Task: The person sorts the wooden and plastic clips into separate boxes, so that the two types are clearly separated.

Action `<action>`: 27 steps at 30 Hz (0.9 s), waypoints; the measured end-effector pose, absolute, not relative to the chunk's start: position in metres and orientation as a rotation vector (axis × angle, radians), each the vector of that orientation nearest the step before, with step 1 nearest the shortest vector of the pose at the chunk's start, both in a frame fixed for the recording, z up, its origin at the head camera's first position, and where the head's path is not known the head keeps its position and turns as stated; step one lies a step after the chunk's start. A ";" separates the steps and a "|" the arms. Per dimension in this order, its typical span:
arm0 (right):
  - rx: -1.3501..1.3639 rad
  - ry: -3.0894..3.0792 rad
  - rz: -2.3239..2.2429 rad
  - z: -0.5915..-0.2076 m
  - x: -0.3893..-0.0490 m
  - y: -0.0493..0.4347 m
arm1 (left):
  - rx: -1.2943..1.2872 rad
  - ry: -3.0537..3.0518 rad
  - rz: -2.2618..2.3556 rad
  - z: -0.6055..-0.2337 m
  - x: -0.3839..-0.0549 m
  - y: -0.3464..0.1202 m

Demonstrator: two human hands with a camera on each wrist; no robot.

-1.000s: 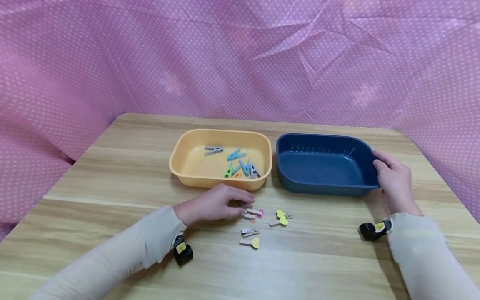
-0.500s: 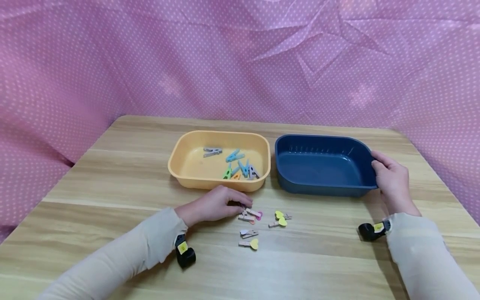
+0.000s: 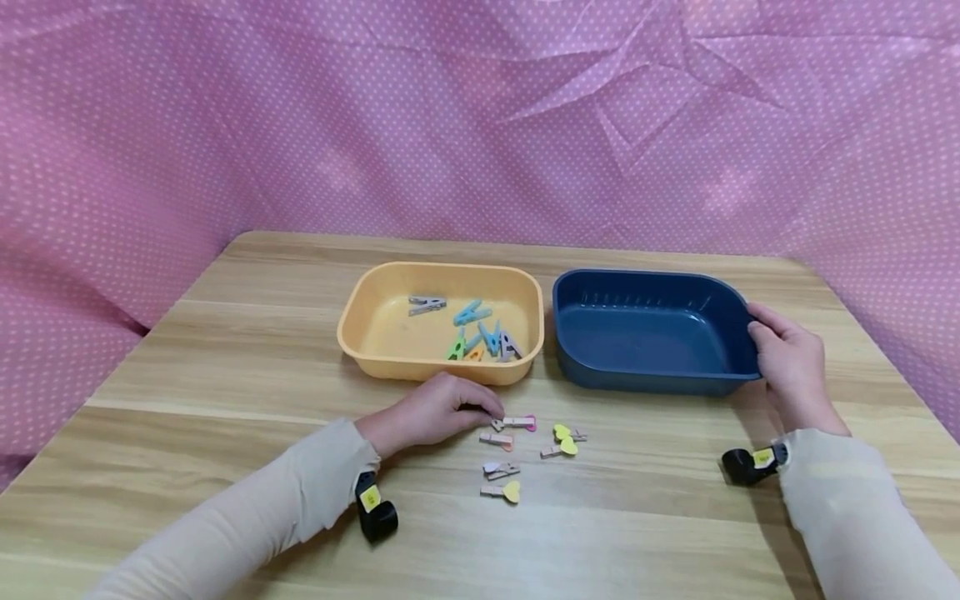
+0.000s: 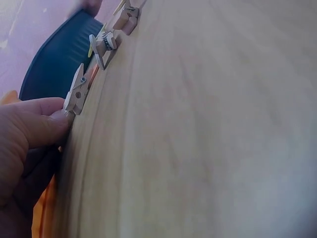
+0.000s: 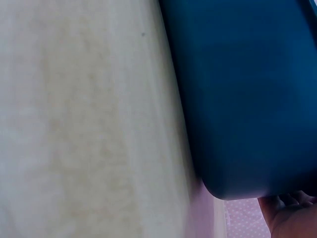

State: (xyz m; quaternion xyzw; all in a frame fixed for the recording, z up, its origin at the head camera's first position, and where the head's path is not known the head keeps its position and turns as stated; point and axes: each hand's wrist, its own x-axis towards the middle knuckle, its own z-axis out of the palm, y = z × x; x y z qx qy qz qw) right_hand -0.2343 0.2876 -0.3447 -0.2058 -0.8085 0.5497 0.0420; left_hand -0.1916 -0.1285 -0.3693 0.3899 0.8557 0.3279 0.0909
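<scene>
My left hand (image 3: 438,410) is low over the table in front of the yellow basin. Its thumb and forefinger pinch the end of a small wooden clothespin (image 4: 75,96). Just right of the fingertips lies a clothespin with a pink heart (image 3: 519,422). Below it are one with an orange heart (image 3: 497,440), one on its side (image 3: 501,471) and one with a pale yellow heart (image 3: 501,492). Two yellow-heart clothespins (image 3: 561,448) lie together further right. My right hand (image 3: 791,367) grips the right rim of the dark blue basin (image 3: 641,382); its fingers are partly hidden.
The yellow basin (image 3: 390,364) holds several plastic clothespins, blue (image 3: 471,312), green, orange and grey. It stands left of the blue basin with a narrow gap between. A pink dotted cloth (image 3: 480,125) hangs behind the wooden table (image 3: 225,375).
The small clothespins by my left fingertips have spread apart; the pink-heart one now lies level and further right, the orange-heart one separate below. My right hand stays on the blue basin.
</scene>
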 end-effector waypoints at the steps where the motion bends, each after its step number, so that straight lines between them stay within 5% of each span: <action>1: -0.630 -2.471 1.686 -0.344 -0.234 0.288 | 1.158 2.548 0.972 -0.369 -0.192 -0.128; 27: -0.601 -2.517 1.626 -0.345 -0.233 0.287 | 1.076 2.507 1.079 -0.367 -0.188 -0.127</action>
